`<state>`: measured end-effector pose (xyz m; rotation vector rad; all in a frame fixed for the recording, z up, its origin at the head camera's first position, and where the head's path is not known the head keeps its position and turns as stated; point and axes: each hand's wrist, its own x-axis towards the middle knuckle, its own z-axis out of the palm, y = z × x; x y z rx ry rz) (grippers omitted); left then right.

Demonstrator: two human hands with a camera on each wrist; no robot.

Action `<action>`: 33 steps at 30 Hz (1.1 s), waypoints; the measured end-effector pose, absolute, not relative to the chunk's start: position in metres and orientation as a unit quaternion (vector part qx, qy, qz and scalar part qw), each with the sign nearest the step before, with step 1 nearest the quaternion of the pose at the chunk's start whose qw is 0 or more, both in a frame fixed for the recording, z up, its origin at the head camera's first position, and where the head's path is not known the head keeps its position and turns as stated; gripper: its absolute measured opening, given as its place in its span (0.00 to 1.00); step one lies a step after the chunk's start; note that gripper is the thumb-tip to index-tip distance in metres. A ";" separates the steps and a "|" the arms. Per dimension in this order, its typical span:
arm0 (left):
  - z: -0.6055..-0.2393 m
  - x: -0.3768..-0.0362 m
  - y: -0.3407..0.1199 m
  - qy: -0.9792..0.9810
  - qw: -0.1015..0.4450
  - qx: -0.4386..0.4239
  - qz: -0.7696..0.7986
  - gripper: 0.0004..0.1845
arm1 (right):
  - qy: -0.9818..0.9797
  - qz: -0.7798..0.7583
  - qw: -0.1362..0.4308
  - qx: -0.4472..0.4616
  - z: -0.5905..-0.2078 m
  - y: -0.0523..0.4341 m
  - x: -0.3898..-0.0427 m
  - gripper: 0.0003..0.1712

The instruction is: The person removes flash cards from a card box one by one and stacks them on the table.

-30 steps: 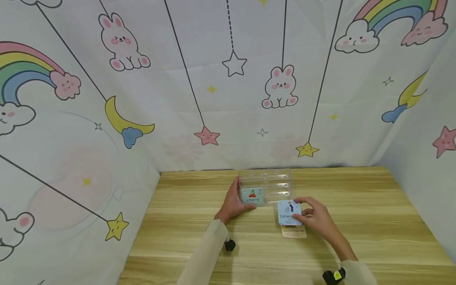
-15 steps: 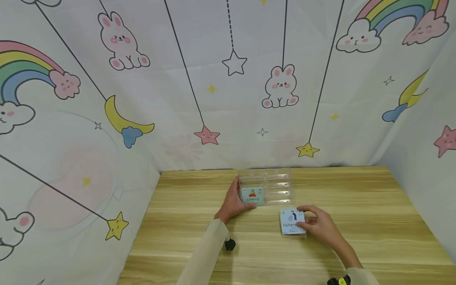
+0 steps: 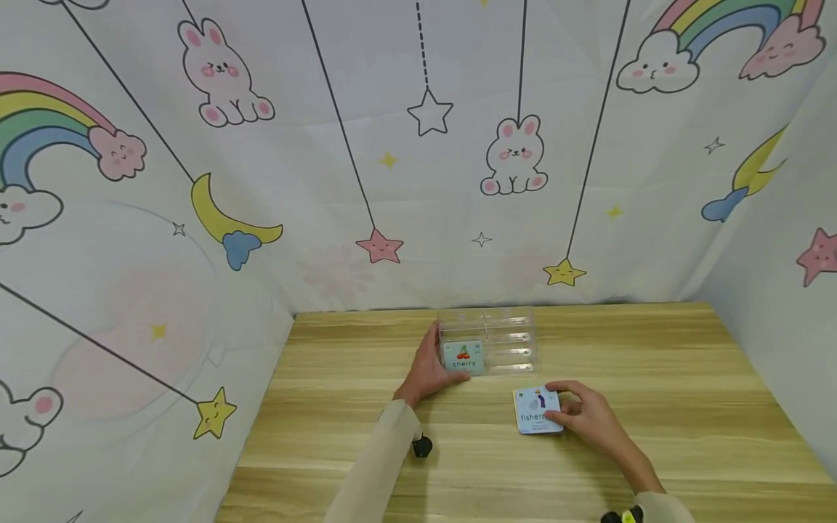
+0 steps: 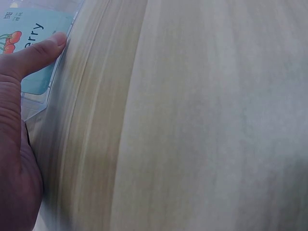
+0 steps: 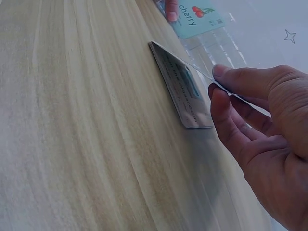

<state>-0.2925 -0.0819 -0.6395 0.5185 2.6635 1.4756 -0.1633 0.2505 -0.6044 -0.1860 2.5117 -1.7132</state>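
Note:
My left hand [image 3: 425,372] holds the front left corner of a clear plastic card box [image 3: 511,346], fingers along its side and thumb at its front edge. A pale green cherry flashcard [image 3: 463,356] lies in the box's front left compartment. Between thumb and fingertips, my right hand [image 3: 588,415] pinches a light blue flashcard [image 3: 531,423] at its right edge; its word begins "fisher". In the right wrist view this card is seen nearly edge-on, tilted over another card [image 5: 180,94] with printed text on the table. In the head view the blue card covers that lower card.
The wooden table [image 3: 314,407] carries the box near its back edge, close to a white cloth backdrop [image 3: 445,196] printed with rabbits and stars. More printed cloth hangs at the left and right sides. Other compartments of the box show bare ridged dividers.
My right hand has brought the blue flashcard toward me and slightly right, from the box's front edge to over the lower card, now covered. My left hand stays at the box.

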 end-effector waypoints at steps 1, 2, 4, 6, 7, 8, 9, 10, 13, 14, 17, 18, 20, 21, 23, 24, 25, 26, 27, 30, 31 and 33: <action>-0.640 -0.293 -0.082 0.861 0.028 0.167 0.479 0.71 | 0.825 -0.560 0.049 -0.060 -0.605 0.250 -0.163 0.29; -0.640 -0.293 -0.082 0.860 0.029 0.168 0.481 0.71 | 0.826 -0.559 0.050 -0.057 -0.606 0.250 -0.164 0.29; -0.640 -0.293 -0.082 0.857 0.029 0.169 0.485 0.71 | 0.827 -0.556 0.050 -0.062 -0.607 0.250 -0.164 0.29; -0.640 -0.293 -0.082 0.856 0.031 0.169 0.488 0.71 | 0.832 -0.549 0.045 -0.068 -0.609 0.250 -0.164 0.28; -0.640 -0.293 -0.082 0.855 0.032 0.170 0.489 0.71 | 0.835 -0.543 0.041 -0.072 -0.610 0.250 -0.164 0.28; -0.640 -0.294 -0.082 0.855 0.033 0.170 0.490 0.71 | 0.840 -0.536 0.034 -0.075 -0.610 0.249 -0.165 0.28; -0.640 -0.294 -0.082 0.854 0.034 0.170 0.490 0.71 | 0.844 -0.529 0.028 -0.079 -0.611 0.249 -0.165 0.28; -0.640 -0.294 -0.082 0.855 0.035 0.169 0.489 0.71 | 0.848 -0.523 0.022 -0.080 -0.611 0.249 -0.165 0.28; -0.640 -0.294 -0.082 0.858 0.037 0.167 0.485 0.71 | 0.858 -0.505 0.001 -0.092 -0.612 0.248 -0.166 0.27; -0.640 -0.294 -0.082 0.859 0.037 0.166 0.483 0.71 | 0.861 -0.500 -0.005 -0.096 -0.612 0.247 -0.166 0.27; -0.640 -0.293 -0.082 0.861 0.036 0.166 0.480 0.72 | 0.869 -0.483 -0.023 -0.103 -0.613 0.245 -0.167 0.28; -0.640 -0.293 -0.082 0.861 0.035 0.167 0.480 0.72 | 0.872 -0.477 -0.028 -0.104 -0.613 0.245 -0.167 0.28; -0.641 -0.294 -0.082 0.860 0.034 0.169 0.480 0.72 | 0.881 -0.458 -0.040 -0.106 -0.614 0.244 -0.168 0.28; -0.641 -0.294 -0.082 0.860 0.033 0.170 0.480 0.72 | 0.886 -0.449 -0.046 -0.107 -0.614 0.243 -0.168 0.28; -0.641 -0.294 -0.082 0.858 0.033 0.171 0.484 0.71 | 0.894 -0.431 -0.060 -0.111 -0.615 0.242 -0.169 0.28; -0.641 -0.294 -0.082 0.858 0.033 0.171 0.484 0.71 | 0.897 -0.422 -0.065 -0.113 -0.616 0.241 -0.169 0.28; -0.641 -0.294 -0.082 0.858 0.034 0.170 0.483 0.71 | 0.900 -0.414 -0.069 -0.115 -0.617 0.241 -0.170 0.28; -0.641 -0.294 -0.082 0.858 0.035 0.169 0.483 0.71 | 0.903 -0.408 -0.072 -0.116 -0.618 0.240 -0.170 0.28; -0.641 -0.294 -0.081 0.859 0.036 0.168 0.483 0.71 | 0.905 -0.402 -0.074 -0.116 -0.618 0.240 -0.170 0.28; -0.641 -0.294 -0.081 0.860 0.038 0.166 0.481 0.72 | 0.910 -0.393 -0.071 -0.116 -0.619 0.238 -0.171 0.28; -0.641 -0.294 -0.081 0.860 0.038 0.166 0.481 0.72 | 0.911 -0.390 -0.069 -0.115 -0.619 0.238 -0.171 0.28; -0.641 -0.294 -0.081 0.859 0.037 0.166 0.484 0.72 | 0.914 -0.385 -0.064 -0.114 -0.619 0.237 -0.171 0.28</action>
